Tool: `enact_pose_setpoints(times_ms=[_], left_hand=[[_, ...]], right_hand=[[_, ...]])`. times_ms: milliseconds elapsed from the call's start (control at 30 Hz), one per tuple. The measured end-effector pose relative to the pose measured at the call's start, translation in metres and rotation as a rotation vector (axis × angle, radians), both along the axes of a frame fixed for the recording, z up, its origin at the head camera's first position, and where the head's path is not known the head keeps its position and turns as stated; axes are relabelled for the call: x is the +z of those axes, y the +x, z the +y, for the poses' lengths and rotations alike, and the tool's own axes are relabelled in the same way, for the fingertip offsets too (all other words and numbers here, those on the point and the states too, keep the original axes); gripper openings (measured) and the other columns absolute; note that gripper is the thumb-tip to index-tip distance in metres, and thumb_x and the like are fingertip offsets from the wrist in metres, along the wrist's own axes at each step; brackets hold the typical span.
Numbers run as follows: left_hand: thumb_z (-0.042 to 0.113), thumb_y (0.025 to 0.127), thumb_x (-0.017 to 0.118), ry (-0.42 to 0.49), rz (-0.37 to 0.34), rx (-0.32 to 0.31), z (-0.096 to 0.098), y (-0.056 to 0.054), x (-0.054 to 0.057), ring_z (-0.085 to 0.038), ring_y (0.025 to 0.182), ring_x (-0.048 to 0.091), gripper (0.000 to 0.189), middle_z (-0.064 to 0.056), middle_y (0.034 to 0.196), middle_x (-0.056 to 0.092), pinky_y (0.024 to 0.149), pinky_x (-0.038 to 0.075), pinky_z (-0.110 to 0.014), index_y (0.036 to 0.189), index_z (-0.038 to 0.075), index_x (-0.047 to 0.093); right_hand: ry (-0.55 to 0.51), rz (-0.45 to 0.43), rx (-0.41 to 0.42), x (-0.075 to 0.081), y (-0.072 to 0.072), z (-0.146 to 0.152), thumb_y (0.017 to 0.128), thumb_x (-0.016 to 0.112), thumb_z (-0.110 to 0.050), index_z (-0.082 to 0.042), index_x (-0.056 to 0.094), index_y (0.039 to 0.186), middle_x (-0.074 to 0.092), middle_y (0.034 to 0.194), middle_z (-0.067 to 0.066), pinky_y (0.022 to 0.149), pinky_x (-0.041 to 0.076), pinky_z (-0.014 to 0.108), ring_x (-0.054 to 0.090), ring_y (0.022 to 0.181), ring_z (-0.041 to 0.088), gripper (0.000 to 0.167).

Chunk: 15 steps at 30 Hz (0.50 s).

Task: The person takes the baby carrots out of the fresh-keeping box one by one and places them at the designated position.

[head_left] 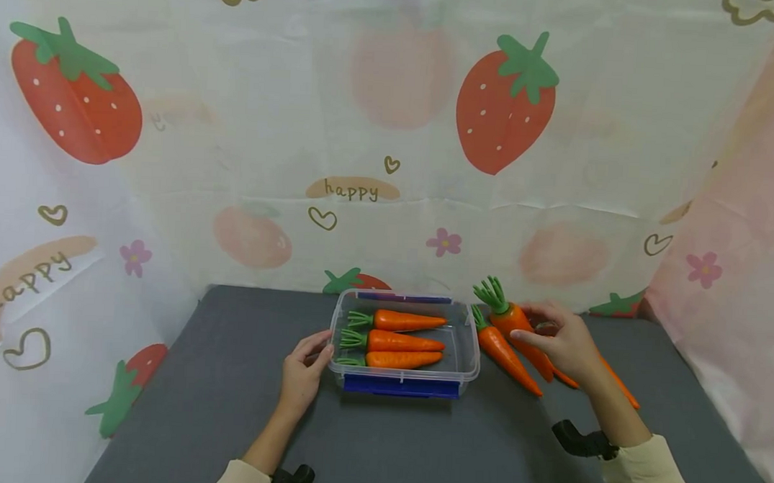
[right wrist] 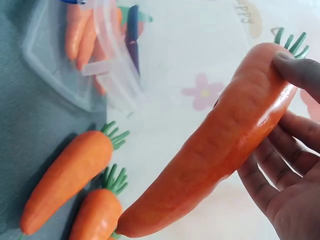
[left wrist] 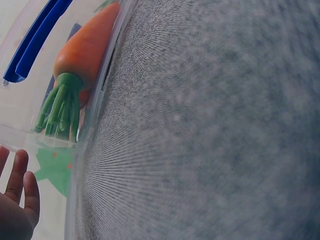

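My right hand (head_left: 560, 343) pinches an orange toy carrot (right wrist: 210, 135) near its green top, thumb on one side and fingers on the other. In the head view it is raised just right of a clear plastic box (head_left: 403, 373). Inside the box three carrots (head_left: 405, 342) lie side by side, green tops to the left. My left hand (head_left: 303, 371) is at the box's left wall, its fingertips right at the rim. The left wrist view shows its fingers (left wrist: 31, 195) extended beside the clear wall.
Another carrot (head_left: 505, 356) lies on the dark grey table (head_left: 225, 378) between the box and my right hand. More carrots are partly hidden under that hand, one with its tip (head_left: 623, 389) showing. A strawberry-printed cloth (head_left: 386, 256) hangs behind. Blue latches (head_left: 401, 386) line the box's long sides.
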<state>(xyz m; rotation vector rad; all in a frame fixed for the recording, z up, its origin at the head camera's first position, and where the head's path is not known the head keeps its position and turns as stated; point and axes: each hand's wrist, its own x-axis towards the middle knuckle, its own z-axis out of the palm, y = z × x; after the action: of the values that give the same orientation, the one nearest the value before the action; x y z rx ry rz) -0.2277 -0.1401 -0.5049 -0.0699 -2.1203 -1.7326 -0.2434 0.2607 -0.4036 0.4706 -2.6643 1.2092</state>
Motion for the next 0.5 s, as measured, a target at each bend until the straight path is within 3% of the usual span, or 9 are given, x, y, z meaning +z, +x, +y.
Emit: enact_pose_setpoints(times_ms=[200, 500], left_hand=[[0.000, 0.089, 0.066, -0.009, -0.002, 0.009, 0.000, 0.001, 0.000, -0.005, 0.094, 0.062, 0.028, -0.023, 0.118, 0.066, 0.077, 0.050, -0.014, 0.116, -0.006, 0.068], [0.001, 0.089, 0.066, -0.016, 0.000, 0.008, 0.000, 0.001, -0.002, -0.008, 0.095, 0.063, 0.028, -0.022, 0.119, 0.066, 0.077, 0.049, -0.012, 0.117, -0.006, 0.068]], right_hand=[[0.040, -0.066, -0.046, -0.011, 0.009, 0.008, 0.089, 0.072, -0.027, -0.001, 0.061, 0.127, 0.061, 0.121, 0.017, 0.081, 0.054, 0.027, 0.060, 0.099, 0.026, 0.048], [0.061, -0.070, -0.090, -0.038, 0.017, 0.019, 0.087, 0.073, -0.030, 0.002, 0.061, 0.126, 0.063, 0.120, 0.020, 0.080, 0.056, 0.032, 0.061, 0.100, 0.027, 0.052]])
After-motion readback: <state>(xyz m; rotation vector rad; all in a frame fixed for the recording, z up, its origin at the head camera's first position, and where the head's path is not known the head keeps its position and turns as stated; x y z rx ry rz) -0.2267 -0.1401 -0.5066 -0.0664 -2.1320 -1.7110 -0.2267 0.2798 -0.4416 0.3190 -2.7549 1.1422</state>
